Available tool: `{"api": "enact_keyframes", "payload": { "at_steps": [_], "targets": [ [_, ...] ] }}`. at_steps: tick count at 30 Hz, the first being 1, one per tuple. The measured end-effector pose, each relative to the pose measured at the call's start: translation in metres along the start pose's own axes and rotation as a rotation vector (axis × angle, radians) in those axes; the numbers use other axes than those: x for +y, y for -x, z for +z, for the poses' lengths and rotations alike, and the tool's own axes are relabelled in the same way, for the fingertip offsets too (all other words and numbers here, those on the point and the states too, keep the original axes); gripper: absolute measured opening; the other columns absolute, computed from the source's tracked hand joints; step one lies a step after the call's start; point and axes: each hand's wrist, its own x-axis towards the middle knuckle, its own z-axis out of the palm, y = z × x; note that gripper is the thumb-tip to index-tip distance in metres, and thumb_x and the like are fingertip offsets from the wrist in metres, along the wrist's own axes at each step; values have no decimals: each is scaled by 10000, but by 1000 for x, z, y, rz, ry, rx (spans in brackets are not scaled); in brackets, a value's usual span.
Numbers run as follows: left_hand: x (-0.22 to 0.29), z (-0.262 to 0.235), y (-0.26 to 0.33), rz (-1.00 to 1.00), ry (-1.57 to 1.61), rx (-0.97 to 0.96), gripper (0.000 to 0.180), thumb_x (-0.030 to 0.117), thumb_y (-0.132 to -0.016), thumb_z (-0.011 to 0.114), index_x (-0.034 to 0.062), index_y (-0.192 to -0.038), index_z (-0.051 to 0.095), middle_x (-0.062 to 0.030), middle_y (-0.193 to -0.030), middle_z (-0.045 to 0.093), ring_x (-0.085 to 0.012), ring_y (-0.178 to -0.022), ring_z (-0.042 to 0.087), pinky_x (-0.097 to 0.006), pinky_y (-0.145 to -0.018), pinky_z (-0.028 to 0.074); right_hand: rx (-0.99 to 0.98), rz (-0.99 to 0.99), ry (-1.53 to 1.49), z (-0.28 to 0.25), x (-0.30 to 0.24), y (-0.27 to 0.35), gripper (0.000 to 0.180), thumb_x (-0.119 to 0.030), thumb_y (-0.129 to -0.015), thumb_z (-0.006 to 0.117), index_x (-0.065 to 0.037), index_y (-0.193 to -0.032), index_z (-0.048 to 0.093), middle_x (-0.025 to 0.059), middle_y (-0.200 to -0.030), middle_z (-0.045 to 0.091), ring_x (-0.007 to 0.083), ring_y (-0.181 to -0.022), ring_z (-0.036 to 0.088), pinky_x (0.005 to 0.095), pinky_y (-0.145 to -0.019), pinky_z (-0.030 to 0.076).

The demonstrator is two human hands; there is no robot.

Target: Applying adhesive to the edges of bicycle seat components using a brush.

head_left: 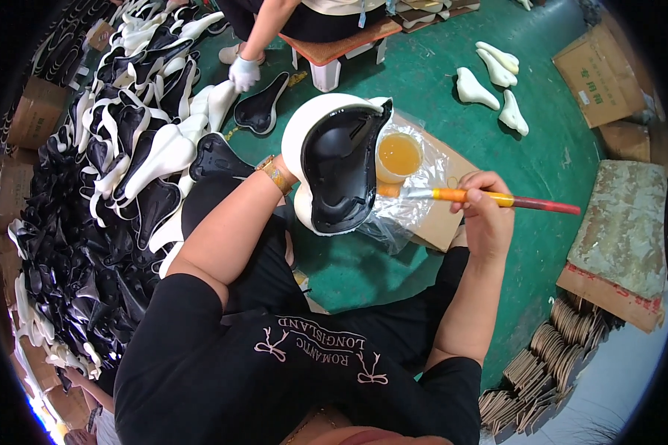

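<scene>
A bicycle saddle [340,159] with a white cover and a black hollow underside is held up in front of me, hollow side in view. My left hand [289,170] grips it from behind, and the saddle hides its fingers. In my right hand [484,202] a paintbrush [512,200] with a red, yellow and orange handle is pinched. The bristles, stained orange, are close to the saddle's right edge; I cannot tell whether they touch. Just beyond the brush, a tub of amber liquid [399,154] stands on a plastic-covered cardboard box [441,222].
At my left lies a big heap of white and black saddle parts [156,148], with black shells [74,252] below it. Ahead, a co-worker's gloved hand [244,74] touches a white saddle piece. Several white pieces [476,89] lie on the green floor. Cartons [600,78] line the right.
</scene>
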Motion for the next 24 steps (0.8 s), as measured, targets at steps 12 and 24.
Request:
{"api": "enact_keyframes", "payload": {
  "at_steps": [12, 24],
  "targets": [
    [14, 1, -7, 303, -394, -13, 388, 90, -925, 512, 26, -1306, 476, -78, -1328, 505, -153, -1194, 503, -304, -1020, 407, -228, -459, 704, 39, -8, 4, 104, 26, -679, 677, -14, -755, 619, 87, -740, 623, 179, -632, 605, 268, -594, 485],
    [18, 3, -10, 563, -1022, 232, 424, 55, -853, 576, 109, -1269, 521, -69, -1279, 493, -194, -1205, 487, -285, -1031, 377, -369, -310, 609, 45, -2, 13, 90, -8, -673, 686, -23, -742, 630, 77, -731, 625, 171, -655, 612, 272, -591, 486]
  ]
}}
